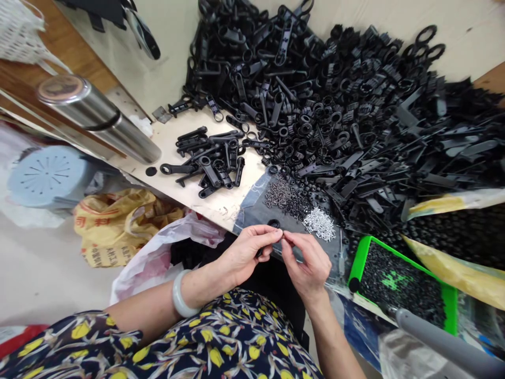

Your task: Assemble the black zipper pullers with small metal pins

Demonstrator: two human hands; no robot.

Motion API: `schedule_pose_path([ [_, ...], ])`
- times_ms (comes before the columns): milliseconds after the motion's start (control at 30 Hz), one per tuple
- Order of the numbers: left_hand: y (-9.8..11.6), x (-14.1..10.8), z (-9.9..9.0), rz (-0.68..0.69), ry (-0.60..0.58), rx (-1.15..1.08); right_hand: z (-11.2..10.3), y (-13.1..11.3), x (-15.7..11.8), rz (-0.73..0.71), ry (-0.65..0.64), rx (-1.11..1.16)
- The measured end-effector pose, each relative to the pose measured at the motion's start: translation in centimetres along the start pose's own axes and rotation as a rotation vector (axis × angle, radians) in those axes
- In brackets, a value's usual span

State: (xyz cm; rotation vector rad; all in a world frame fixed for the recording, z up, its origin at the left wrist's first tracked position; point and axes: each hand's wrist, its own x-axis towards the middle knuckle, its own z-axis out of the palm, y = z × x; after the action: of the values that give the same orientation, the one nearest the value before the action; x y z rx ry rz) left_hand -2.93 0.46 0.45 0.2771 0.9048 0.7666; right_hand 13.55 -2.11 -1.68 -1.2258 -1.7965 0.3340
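Note:
My left hand (252, 250) is closed at the table's front edge, gripping a small black plastic part that shows between its fingers. Thumb and fingertips of my right hand (310, 260) pinch together against the left fingertips; whatever is in that pinch is too small to make out. Just beyond the hands, a black ring (273, 223) lies on the dark mat (252, 208). Also on the mat are a heap of small brown pieces (279, 195), some tiny black pieces (299, 204) and a pile of silver pins (320, 223). A thin screwdriver (341, 252) lies to the right.
A large mound of black plastic parts (315, 105) covers the back. Several long black handles (209, 158) lie at left, near a steel thermos (102, 121). At right are a green tray (361, 258) of small black bits and a grey rod (442, 342). A blue stool (47, 173) stands left.

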Motion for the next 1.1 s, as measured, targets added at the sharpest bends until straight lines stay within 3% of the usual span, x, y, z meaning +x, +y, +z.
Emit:
schedule_pose_path([
  [500, -0.5, 0.2, 0.4, 0.005, 0.038, 0.024, 0.2, 0.1, -0.2, 0.026, -0.014, -0.01],
  [800, -0.5, -0.3, 0.2, 0.111, -0.043, 0.253, -0.5, 0.9, -0.1, 0.085, 0.021, 0.021],
  [933, -0.5, -0.5, -0.6, 0.165, -0.033, 0.374, -0.9, 1.2, -0.5, 0.117, -0.042, 0.017],
  [1100, -1.2, -0.7, -1.1, 0.175, -0.044, 0.329, -0.3, 1.3, -0.9, 0.067, -0.194, 0.015],
])
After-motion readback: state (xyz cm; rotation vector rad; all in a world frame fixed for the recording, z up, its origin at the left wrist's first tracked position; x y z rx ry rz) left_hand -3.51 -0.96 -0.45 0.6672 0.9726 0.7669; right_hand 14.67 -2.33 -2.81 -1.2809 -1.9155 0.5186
